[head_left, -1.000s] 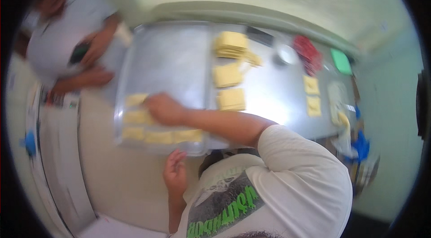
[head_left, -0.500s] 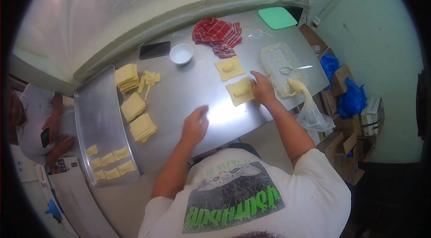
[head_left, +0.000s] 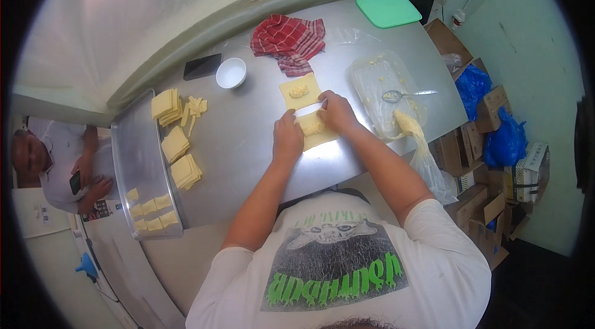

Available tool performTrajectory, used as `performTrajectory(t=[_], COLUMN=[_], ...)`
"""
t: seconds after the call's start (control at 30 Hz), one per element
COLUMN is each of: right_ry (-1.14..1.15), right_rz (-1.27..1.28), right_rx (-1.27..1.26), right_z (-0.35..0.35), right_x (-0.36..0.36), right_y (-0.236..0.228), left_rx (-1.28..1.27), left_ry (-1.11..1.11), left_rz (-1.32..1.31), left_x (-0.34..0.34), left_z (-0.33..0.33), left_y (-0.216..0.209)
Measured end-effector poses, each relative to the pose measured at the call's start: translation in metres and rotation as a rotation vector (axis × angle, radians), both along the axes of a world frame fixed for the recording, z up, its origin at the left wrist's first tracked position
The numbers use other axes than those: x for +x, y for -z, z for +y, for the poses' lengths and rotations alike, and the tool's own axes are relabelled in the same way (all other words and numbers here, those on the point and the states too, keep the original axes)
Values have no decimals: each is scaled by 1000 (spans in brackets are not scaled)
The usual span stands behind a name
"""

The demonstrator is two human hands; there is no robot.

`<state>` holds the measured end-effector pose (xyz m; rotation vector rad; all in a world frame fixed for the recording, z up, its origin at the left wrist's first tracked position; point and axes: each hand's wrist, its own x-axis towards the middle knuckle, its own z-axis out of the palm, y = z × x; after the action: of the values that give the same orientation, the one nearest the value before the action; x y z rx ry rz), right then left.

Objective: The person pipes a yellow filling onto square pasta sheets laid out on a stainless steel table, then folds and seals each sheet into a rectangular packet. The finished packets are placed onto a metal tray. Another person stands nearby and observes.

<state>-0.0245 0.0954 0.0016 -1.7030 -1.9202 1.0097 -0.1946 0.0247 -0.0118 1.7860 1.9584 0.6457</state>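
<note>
In front of me lies a pale yellow dough square with a lump of filling on it. My left hand pinches its far left corner, and my right hand grips its far right corner. The fingers partly cover that far edge. Just beyond it is a second dough square, flat on the steel table, topped with a mound of pale filling. Right of my hands, a spoon rests in a shallow clear plastic container smeared with filling.
Stacks of dough squares and cut strips sit at left, beside a metal tray holding several folded pieces. A white bowl, phone, checked cloth and green lid lie farther back. A person stands left.
Both hands have come together at the near dough square. My left hand moved right and forward; my right hand shifted left onto its far corner. The whole view has shifted slightly.
</note>
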Motion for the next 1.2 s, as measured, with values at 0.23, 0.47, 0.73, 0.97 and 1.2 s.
performTrajectory(t=[0.23, 0.47, 0.73, 0.97, 1.2], right_ry=[-145, -436, -584, -649, -611], right_rz=[11, -45, -191, -86, -29], right_rx=[16, -46, 239, 646, 804], right_z=[18, 20, 0, -47, -65], right_x=[12, 14, 23, 45, 47], right_y=[6, -9, -4, 9, 11], left_rx=[-116, -60, 37, 263, 365], left_ry=[22, 173, 331, 382, 406], left_rz=[-178, -251, -54, 83, 123], left_x=[-14, -16, -17, -5, 0], left_z=[22, 21, 8, -40, -59], left_y=[-9, -11, -22, -12, -3])
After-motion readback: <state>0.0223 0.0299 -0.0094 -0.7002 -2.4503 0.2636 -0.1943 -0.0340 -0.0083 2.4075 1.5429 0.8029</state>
